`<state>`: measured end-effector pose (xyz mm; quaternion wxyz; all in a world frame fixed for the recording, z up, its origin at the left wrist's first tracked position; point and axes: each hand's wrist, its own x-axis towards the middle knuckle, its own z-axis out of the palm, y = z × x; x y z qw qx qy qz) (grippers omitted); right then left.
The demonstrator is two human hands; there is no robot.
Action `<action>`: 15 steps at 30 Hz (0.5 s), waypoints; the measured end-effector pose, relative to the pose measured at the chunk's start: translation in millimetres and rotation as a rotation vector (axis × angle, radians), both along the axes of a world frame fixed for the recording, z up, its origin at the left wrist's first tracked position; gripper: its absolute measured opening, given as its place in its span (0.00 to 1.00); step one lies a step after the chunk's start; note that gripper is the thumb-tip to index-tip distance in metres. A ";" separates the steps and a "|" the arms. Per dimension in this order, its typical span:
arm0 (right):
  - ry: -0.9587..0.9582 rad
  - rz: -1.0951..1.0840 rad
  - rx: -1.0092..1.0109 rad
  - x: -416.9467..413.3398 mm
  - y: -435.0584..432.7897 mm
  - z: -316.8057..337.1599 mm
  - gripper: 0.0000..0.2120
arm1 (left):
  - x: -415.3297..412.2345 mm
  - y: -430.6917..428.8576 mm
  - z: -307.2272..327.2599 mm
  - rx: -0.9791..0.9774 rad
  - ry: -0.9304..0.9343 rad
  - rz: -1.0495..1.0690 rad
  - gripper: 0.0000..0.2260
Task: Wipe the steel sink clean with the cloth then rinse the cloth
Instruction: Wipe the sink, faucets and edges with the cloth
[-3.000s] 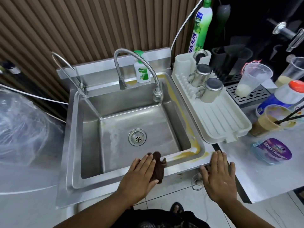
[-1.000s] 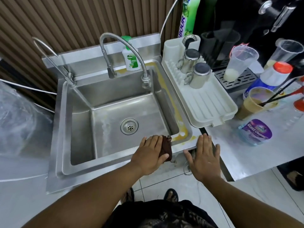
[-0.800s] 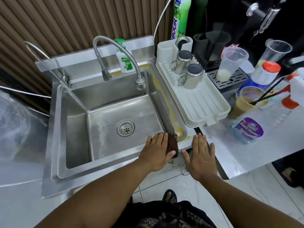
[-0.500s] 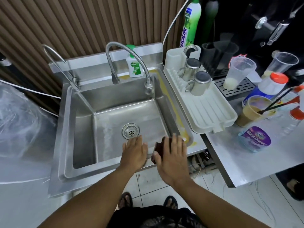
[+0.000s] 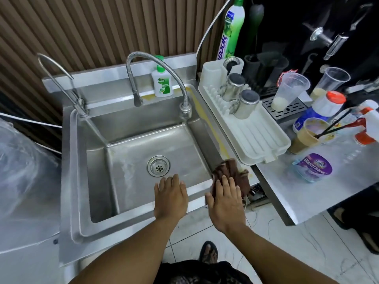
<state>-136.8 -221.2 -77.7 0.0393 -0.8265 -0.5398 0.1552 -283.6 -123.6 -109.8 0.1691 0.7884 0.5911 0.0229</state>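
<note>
The steel sink fills the middle of the view, with a round drain in its basin and a yellow stain running along its right rim. A dark brown cloth lies bunched on the sink's front right corner. My right hand presses flat on the near part of the cloth with straight fingers. My left hand rests flat on the front rim, fingers straight, holding nothing. A flexible steel faucet arches over the back of the basin.
A white dish rack with two steel cups sits right of the sink. A soap bottle stands on the back ledge. Cups, bottles and a glass cleaner pouch crowd the right counter. A thin tap stands at back left.
The cloth passed from under my left hand to under my right hand, which moved in from the counter edge. The cloth has slid right to the sink's front right corner.
</note>
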 end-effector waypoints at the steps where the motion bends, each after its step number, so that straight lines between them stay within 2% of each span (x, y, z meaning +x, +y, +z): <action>1: 0.016 0.026 0.013 -16.7 -1.2 -1.6 0.35 | 0.3 0.3 0.2 0.010 -0.008 0.002 0.26; 4: 0.055 0.092 0.049 -42.7 -8.1 -3.4 0.28 | 0.7 0.7 -1.4 -0.008 -0.010 -0.002 0.27; 6: 0.089 0.094 0.048 -31.5 -7.7 -1.3 0.29 | 0.3 0.6 -2.0 -0.017 -0.008 -0.008 0.24; 8: 0.086 0.029 0.089 -5.9 -5.2 -1.9 0.28 | 0.0 0.9 -0.8 -0.032 -0.015 -0.009 0.21; 11: 0.048 -0.139 0.064 30.3 6.3 -2.1 0.21 | -0.1 -0.7 1.0 -0.051 -0.009 -0.014 0.21; 15: 0.030 -0.196 0.114 5.9 10.9 -2.4 0.15 | -1.0 -0.1 2.8 -0.074 -0.014 -0.026 0.22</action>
